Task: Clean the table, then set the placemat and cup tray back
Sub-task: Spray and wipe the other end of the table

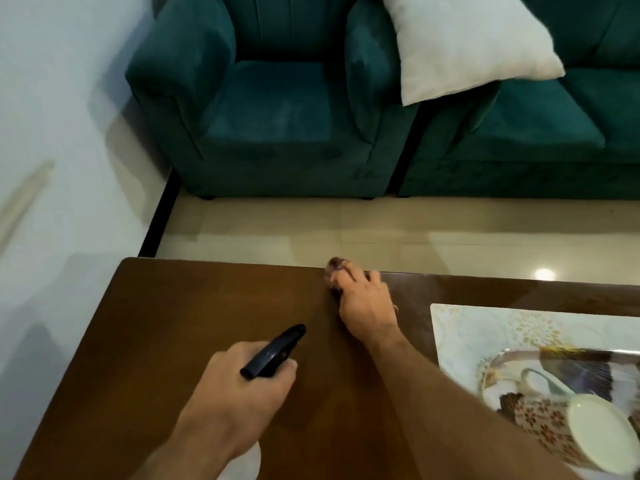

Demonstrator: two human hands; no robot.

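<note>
Left hand point(252, 379) hides spray bottle point(273, 351) body; cloth point(334, 271) blurred under right hand point(363, 303).

Brown wooden table point(173, 323) carries a patterned placemat point(464, 327) at right.

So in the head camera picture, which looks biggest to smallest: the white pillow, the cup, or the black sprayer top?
1. White pillow
2. Cup, though nearness to the camera enlarges it
3. Black sprayer top, partly hidden by the left hand
</note>
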